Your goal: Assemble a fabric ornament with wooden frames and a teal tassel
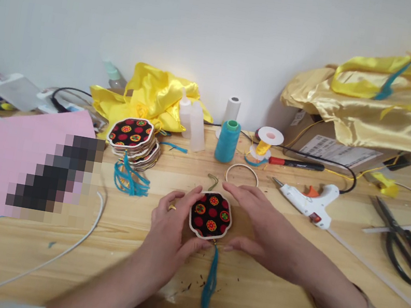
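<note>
A small padded ornament point(211, 215) with black fabric and red-and-yellow flowers lies on the wooden table point(267, 301), a teal tassel point(210, 279) hanging from its near edge and an olive loop at its far edge. My left hand point(171, 232) pinches its left side with thumb and fingers. My right hand point(262, 224) grips its right side, fingers curved over the top corner and thumb at the bottom. A stack of finished ornaments point(134, 141) with teal tassels sits to the left rear.
A pink sheet point(12, 153) lies at left, with a white cable point(67, 246) beside it. Behind the ornament are a teal thread cone point(227, 141), a wooden ring point(242, 174), a yellow thread spool point(266, 142) and yellow satin point(152, 93). A glue gun point(309, 203) and black scissors point(405, 244) lie at right.
</note>
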Motion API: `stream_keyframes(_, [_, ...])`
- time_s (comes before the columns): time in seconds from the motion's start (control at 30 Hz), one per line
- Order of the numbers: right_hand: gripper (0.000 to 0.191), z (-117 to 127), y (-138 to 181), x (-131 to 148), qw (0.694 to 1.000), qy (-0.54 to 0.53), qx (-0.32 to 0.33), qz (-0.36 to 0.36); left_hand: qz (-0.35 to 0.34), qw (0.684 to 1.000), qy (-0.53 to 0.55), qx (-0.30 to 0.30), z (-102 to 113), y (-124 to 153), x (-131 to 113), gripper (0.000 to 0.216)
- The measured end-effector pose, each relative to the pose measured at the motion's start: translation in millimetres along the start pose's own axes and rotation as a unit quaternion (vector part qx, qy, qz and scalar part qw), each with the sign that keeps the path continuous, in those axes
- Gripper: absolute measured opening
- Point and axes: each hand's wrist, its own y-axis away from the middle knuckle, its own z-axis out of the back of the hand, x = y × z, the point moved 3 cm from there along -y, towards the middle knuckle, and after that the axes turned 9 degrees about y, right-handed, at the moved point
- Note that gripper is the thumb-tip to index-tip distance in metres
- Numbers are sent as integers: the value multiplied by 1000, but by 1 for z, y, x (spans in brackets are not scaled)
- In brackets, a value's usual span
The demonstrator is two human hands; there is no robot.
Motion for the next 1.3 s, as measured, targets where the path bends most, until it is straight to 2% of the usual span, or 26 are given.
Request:
stream_keyframes(0.27, [76,-14,-6,-12,1000,-26,-11,6,-9,1000,-23,-1,-2,1,2,67])
stream_keyframes(0.67, [69,-20,-7,-15,999,-34,-8,-1,-21,998,-56,8,-3,1,3,68])
stream_keyframes(0.87, [69,-22,-8,-16,999,-41,-12,0,-29,998,-49,-8,0,2,7,74])
stream_keyframes(1.13, [66,-22,-7,-16,1000,-27,-7,0,-40,997,-64,-19,-1,2,8,64])
stream_keyframes(1.3, [70,-24,-8,-18,1000,-21,-2,-2,-44,995,-81,-25,-2,2,7,62])
